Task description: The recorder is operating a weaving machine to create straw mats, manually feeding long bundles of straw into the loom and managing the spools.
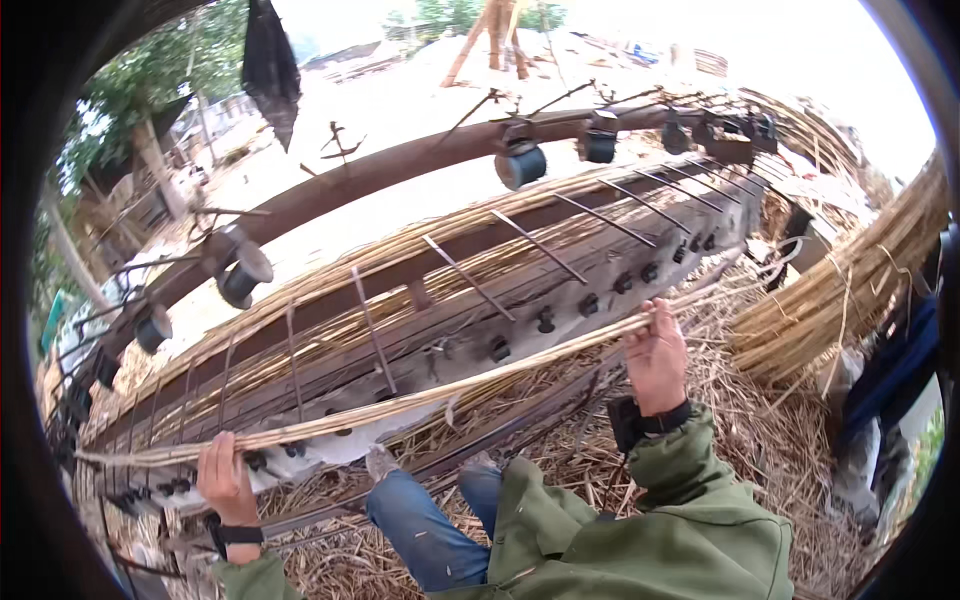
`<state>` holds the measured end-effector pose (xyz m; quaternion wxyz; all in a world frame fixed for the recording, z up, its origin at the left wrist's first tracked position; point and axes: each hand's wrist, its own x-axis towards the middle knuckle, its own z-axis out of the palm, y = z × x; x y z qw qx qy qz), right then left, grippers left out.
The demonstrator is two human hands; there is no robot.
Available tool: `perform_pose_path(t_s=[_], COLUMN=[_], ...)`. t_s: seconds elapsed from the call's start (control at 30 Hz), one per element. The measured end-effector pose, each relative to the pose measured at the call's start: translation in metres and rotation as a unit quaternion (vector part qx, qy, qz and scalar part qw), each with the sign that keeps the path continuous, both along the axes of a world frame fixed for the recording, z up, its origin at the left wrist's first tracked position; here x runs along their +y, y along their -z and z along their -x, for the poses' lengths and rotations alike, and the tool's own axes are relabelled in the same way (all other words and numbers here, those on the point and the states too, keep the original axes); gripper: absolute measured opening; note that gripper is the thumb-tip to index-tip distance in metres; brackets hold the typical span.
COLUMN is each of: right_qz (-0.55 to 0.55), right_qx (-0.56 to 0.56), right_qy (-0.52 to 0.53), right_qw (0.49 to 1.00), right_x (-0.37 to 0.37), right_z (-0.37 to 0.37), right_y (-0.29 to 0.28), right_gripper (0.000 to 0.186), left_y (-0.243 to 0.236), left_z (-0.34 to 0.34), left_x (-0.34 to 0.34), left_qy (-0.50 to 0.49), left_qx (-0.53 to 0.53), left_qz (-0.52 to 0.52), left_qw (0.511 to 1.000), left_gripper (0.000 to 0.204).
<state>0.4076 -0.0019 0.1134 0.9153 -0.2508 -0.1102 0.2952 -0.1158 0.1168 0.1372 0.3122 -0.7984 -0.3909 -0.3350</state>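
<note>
A long thin bundle of pale reed stalks [480, 376] stretches between my two hands, in front of a long metal frame [440, 360]. My left hand [227, 484] is closed around the bundle near its left end. Toward the right end, my right hand [656, 360] grips the same stalks between thumb and fingers. Thin metal rods [372, 330] stick up in a row along the frame. More reed stalks [340, 262] lie lengthwise behind those rods. Dark knobs [545, 319] line the frame's near face.
Wire spools [521, 164] hang from a curved rusty beam [400, 150] beyond the frame. A thick tied reed bundle [840, 290] stands at the right. Loose straw [730, 430] covers the ground around my legs. A dark cloth [270, 70] hangs at the upper left.
</note>
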Motion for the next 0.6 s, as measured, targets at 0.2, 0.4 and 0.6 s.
perform_pose_path(t_s=[0.2,0.4,0.6], right_qz=[0.005,0.015,0.091], right_qx=[0.008,0.031,-0.021], right_qy=[-0.066,-0.114,-0.223], right_qw=[0.998,0.993,0.97], right_x=[0.056,0.134,0.195], right_z=[-0.055,-0.084,-0.119], right_y=[-0.008,-0.017,0.01], right_gripper=[0.015,0.011,0.015], left_y=[0.017,0.025,0.034], left_z=[-0.007,-0.016,-0.035], left_x=[0.055,0.12,0.157], left_qy=[-0.07,-0.112,-0.144], left_qx=[0.01,-0.093,-0.133], left_qz=[0.017,0.093,0.152], left_qw=[0.997,0.985,0.969], left_gripper=[0.038,0.029,0.035])
